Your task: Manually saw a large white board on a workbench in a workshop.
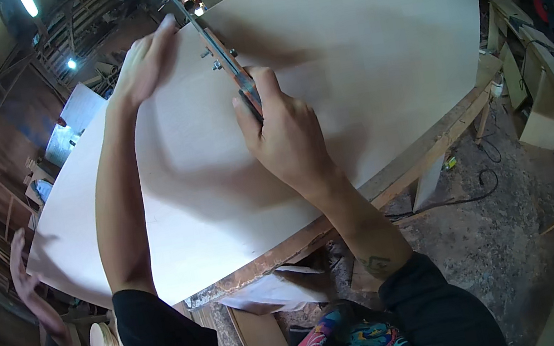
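Note:
A large pale wooden sheet (pixel 371 35) with a curved far edge spreads out in front of me. In my right hand (pixel 288 128) is a handsaw (pixel 223 54), seen almost edge-on, its worn reddish handle fitted with bolts. The fingers are wrapped round this handle, and the thin blade runs up past the sheet's far edge. My left hand (pixel 148 66) rests at that far edge, left of the blade. Its fingers bend over the edge and are partly hidden, with the thumb side toward the saw. Where the blade meets the wood, I cannot tell whether it touches.
A co-worker's hand (pixel 22 267) is at the sheet's left corner. A rough wooden beam (pixel 430 134) runs under the near edge. Offcuts (pixel 543 113) lean at the right, and a black cable (pixel 466 199) lies on the dusty floor. Round pale discs (pixel 105 345) are stacked at lower left.

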`<state>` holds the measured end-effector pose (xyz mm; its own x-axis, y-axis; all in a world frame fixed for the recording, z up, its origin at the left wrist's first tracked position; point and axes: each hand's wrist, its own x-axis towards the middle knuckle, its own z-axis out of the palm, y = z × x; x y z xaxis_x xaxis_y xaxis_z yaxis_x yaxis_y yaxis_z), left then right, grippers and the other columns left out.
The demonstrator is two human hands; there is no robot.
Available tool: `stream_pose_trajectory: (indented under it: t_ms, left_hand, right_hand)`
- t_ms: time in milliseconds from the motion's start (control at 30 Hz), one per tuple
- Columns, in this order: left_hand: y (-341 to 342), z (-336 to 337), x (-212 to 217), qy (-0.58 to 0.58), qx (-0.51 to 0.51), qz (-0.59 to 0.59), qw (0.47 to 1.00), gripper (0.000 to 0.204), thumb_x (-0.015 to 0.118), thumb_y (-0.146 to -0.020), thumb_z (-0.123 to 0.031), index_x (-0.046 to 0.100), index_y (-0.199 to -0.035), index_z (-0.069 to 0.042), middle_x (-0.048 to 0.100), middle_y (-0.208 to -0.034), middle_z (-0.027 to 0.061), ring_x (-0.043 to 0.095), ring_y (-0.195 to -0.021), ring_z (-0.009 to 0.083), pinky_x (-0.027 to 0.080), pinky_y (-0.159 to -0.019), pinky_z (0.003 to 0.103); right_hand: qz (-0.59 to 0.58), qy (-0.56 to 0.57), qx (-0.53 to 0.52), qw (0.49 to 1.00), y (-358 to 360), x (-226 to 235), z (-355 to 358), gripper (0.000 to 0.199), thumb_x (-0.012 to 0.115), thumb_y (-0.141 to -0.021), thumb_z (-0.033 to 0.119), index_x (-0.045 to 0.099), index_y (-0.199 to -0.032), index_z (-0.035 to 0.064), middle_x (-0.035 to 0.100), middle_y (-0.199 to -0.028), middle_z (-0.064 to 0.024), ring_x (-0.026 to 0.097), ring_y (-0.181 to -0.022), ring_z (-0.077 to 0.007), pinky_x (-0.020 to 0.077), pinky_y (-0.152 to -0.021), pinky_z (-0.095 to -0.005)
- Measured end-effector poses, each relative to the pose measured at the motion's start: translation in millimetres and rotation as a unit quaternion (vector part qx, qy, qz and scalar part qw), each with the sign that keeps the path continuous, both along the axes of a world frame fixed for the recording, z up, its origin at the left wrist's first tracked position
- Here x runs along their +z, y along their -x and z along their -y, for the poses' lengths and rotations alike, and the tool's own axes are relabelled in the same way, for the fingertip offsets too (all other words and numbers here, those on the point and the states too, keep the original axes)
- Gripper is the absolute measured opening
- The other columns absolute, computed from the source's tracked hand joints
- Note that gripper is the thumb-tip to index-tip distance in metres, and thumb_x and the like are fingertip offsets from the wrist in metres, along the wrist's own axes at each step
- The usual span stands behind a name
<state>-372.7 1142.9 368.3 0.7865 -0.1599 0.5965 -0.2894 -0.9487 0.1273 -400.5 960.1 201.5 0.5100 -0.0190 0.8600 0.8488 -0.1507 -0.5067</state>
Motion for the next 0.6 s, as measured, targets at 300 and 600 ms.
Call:
stream_pose_trajectory:
  t_ms: [300,600]
  left_hand:
    - [-9,-1,2,-0.16,0.078,-0.016,0.984,0.049,0.075,-0.084,-0.042,0.068,-0.104,0.002,0.06,-0.063,0.0144,0.061,-0.06,0.0267,0.046,-0.061,0.04]
    - [-7,-17,6,-0.195,0.084,-0.008,0.977,0.045,0.074,-0.082,-0.047,0.067,-0.095,-0.005,0.063,-0.07,0.0204,0.064,-0.069,0.0367,0.048,-0.065,0.044]
  right_hand:
    - [-0.007,-0.008,-0.014,1.0,15,-35,11,0.031,0.061,-0.092,0.013,0.05,-0.119,-0.0005,0.065,-0.08,-0.0217,0.067,-0.069,-0.0385,0.0523,-0.057,-0.0454]
    - [-0.058,0.031,-0.02,0.998,107,-161,62,0.048,0.067,-0.091,0.013,0.048,-0.131,-0.0071,0.066,-0.091,-0.0207,0.069,-0.073,-0.033,0.0543,-0.06,-0.0398]
